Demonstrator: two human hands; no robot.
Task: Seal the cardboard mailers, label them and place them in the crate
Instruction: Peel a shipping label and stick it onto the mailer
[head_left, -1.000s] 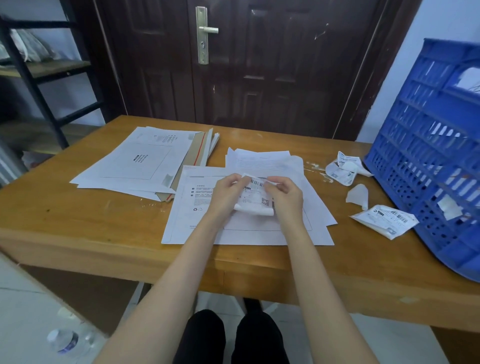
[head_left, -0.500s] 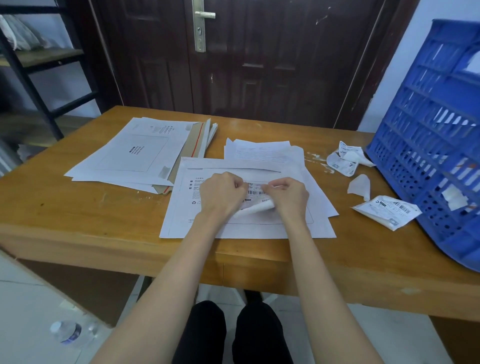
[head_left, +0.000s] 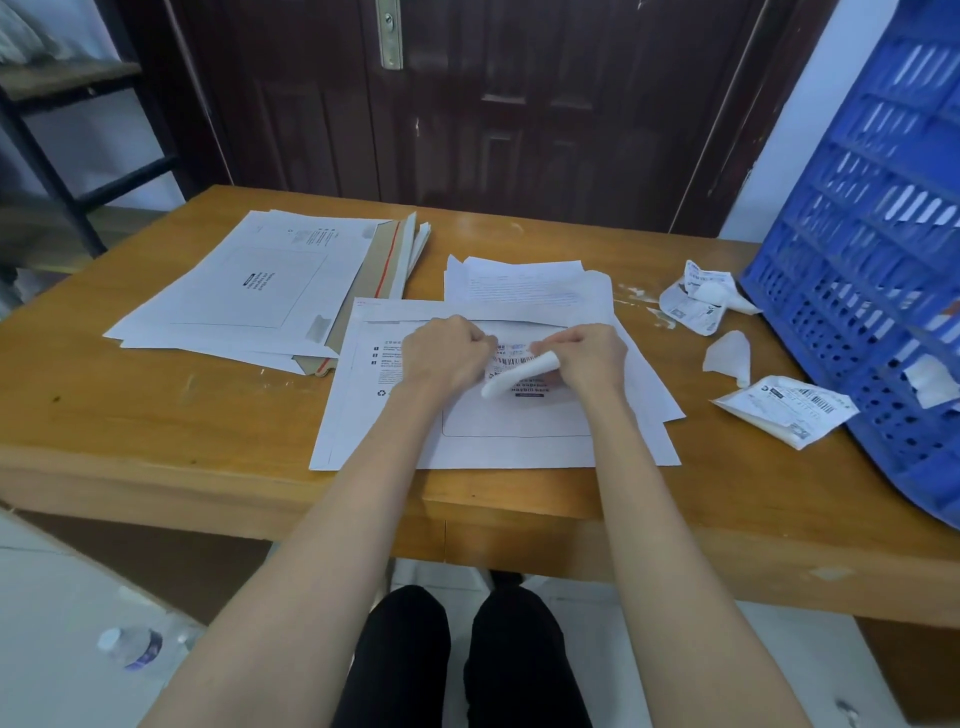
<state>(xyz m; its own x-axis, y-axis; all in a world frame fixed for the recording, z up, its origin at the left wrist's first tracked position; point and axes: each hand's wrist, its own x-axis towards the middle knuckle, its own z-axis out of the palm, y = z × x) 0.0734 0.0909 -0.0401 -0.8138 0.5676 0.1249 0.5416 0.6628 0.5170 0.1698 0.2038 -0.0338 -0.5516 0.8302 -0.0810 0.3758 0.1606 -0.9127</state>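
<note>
A white cardboard mailer (head_left: 467, 436) lies flat at the table's near middle, its printed waybill box facing up. Over that box both hands hold a barcode label (head_left: 511, 358). My left hand (head_left: 444, 356) pinches the label's left edge. My right hand (head_left: 589, 356) pinches its right edge, and a curled white backing strip (head_left: 519, 376) hangs beneath it. The label sits low against the mailer's box. A blue plastic crate (head_left: 872, 249) stands tilted at the right of the table.
A stack of white mailers (head_left: 260, 291) lies at the left, one showing a brown flap with a red strip. Loose sheets (head_left: 524, 286) lie behind the mailer. Crumpled label backings (head_left: 701, 304) and a folded label (head_left: 784, 408) sit by the crate. A water bottle (head_left: 132, 647) lies on the floor.
Both hands have lowered the label from above the mailer down onto its waybill box, and the backing has curled away underneath. The camera has tilted down and closer.
</note>
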